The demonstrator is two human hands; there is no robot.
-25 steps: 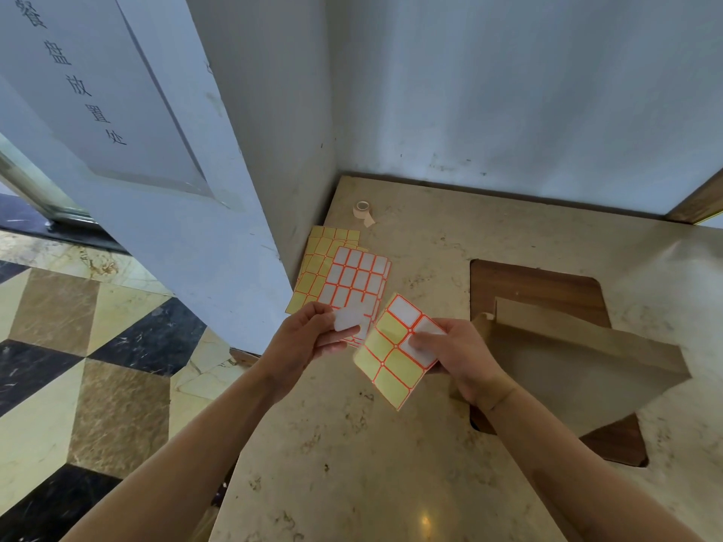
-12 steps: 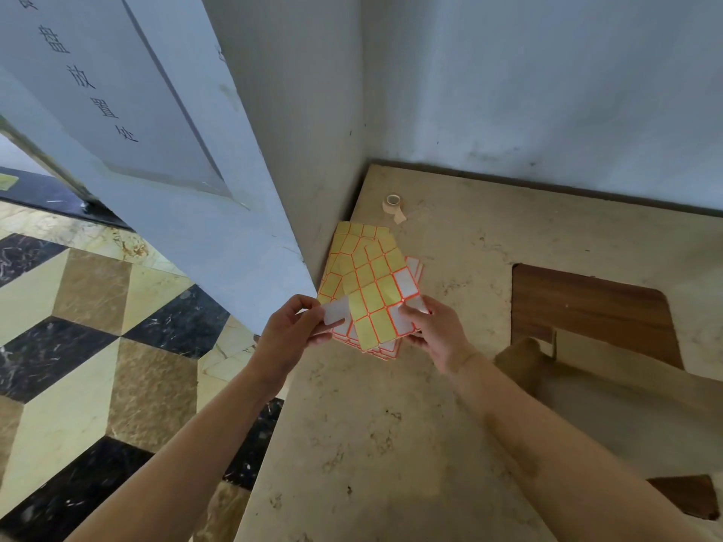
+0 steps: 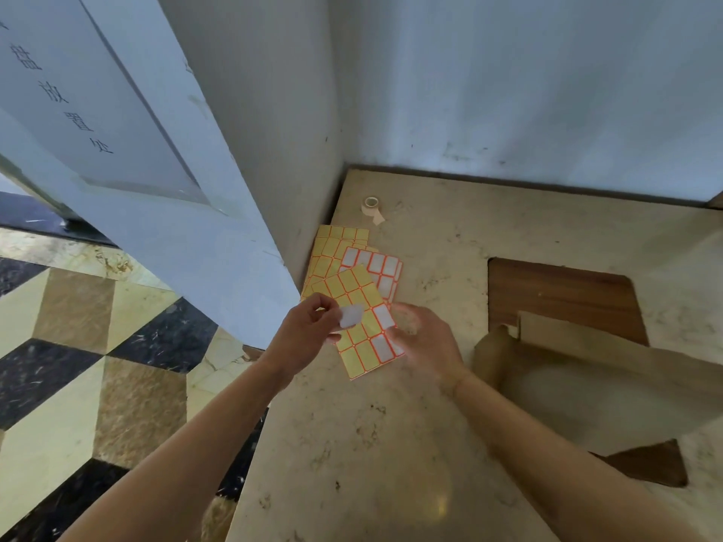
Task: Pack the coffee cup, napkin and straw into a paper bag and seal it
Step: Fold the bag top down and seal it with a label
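Motion blur smears your right hand (image 3: 424, 342), so its grip is unclear; your left hand (image 3: 309, 326) pinches a white sticker (image 3: 351, 316), and the paper bag (image 3: 594, 385) runs off right.

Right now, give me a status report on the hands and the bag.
Left hand pinching peeled white sticker. Right hand on label sheet. Paper bag lying folded, unsealed. Nothing blocking.

Pale panel (image 3: 129, 123) at your upper left, one column of dark Chinese characters — 盘放置处 legible, the topmost cut off by the frame — sticker sheets (image 3: 354, 281) blank.
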